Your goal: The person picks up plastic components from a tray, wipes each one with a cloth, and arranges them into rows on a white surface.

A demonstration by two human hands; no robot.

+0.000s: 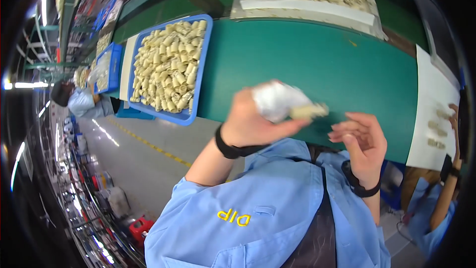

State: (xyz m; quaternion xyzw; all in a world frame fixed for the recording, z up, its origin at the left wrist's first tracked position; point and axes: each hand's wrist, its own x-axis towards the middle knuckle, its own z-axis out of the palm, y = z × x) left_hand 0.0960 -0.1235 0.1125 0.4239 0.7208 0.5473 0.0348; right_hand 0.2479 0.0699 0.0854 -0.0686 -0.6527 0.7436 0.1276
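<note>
My left hand [245, 121] is over the near edge of the green worktop [297, 54]. It is closed on a small cream cylindrical plastic part [308, 111], which is blurred and points to the right. White material [278, 100] covers the fingers of that hand; whether it is a wrap or a cloth I cannot tell. To the right of the part, my right hand [364, 144] is raised with its fingers loosely bent and apart. Nothing shows in it. Both wrists wear black bands.
On the left a blue tray [196, 92] is heaped with cream cylindrical parts. A clear-edged tray [307, 5] of similar parts lies at the far side. White paper [424, 114] with several parts is at the right, by another person's hand [453, 114]. A smaller blue bin [115, 67] stands beyond.
</note>
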